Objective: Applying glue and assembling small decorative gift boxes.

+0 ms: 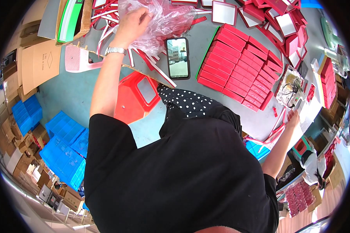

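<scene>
The left hand (133, 24) is closed on a crumpled pinkish clear plastic bag (163, 19), which lies just up and left of the phone (178, 58) lying face-up on the grey table (217, 101). The right hand (293, 118), well to the right of the phone and below it, rests flat with fingers spread on loose red-and-white strips (278, 130) at the table's edge (gripping nothing that I can see). Right of the phone, red boxes (239, 68) already stand packed in neat rows; beyond them many open lids and trays (284, 23) lie scattered, so plenty seems left.
</scene>
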Action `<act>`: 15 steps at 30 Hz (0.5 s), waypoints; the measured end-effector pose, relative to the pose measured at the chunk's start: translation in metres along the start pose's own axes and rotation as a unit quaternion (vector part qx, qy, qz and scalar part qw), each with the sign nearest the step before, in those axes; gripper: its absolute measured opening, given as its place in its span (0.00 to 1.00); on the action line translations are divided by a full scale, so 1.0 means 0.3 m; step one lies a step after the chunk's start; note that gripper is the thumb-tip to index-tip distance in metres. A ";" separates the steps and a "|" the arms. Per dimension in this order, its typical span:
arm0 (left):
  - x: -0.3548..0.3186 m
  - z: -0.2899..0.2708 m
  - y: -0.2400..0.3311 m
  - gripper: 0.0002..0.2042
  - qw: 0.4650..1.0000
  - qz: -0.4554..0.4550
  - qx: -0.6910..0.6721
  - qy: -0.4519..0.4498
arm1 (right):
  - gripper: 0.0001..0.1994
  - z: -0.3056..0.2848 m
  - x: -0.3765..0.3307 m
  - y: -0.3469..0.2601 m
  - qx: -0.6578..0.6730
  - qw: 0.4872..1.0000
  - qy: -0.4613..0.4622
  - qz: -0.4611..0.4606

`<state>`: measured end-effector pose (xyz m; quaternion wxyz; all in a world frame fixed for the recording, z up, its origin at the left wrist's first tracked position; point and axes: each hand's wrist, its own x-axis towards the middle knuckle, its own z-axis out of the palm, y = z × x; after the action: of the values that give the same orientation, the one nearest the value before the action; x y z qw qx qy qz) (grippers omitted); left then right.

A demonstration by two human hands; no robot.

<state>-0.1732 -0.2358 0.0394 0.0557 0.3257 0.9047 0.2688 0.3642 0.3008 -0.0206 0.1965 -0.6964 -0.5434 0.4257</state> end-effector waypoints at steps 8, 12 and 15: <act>-0.037 -0.106 0.071 0.08 0.969 0.129 0.078 0.194 | 0.14 -0.010 -0.018 0.035 0.018 1.000 0.012 -0.012; -0.083 -0.092 0.045 0.08 0.923 0.159 0.157 0.313 | 0.17 -0.007 -0.017 0.051 0.023 1.000 0.005 -0.006; -0.135 -0.043 0.039 0.10 0.965 0.114 0.062 0.229 | 0.16 -0.004 -0.040 0.062 0.030 1.000 0.009 0.003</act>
<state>-0.1386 -0.2591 0.0535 -0.2039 0.3595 0.8650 0.2845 0.3755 0.2839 -0.0290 0.2209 -0.6957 -0.5264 0.4360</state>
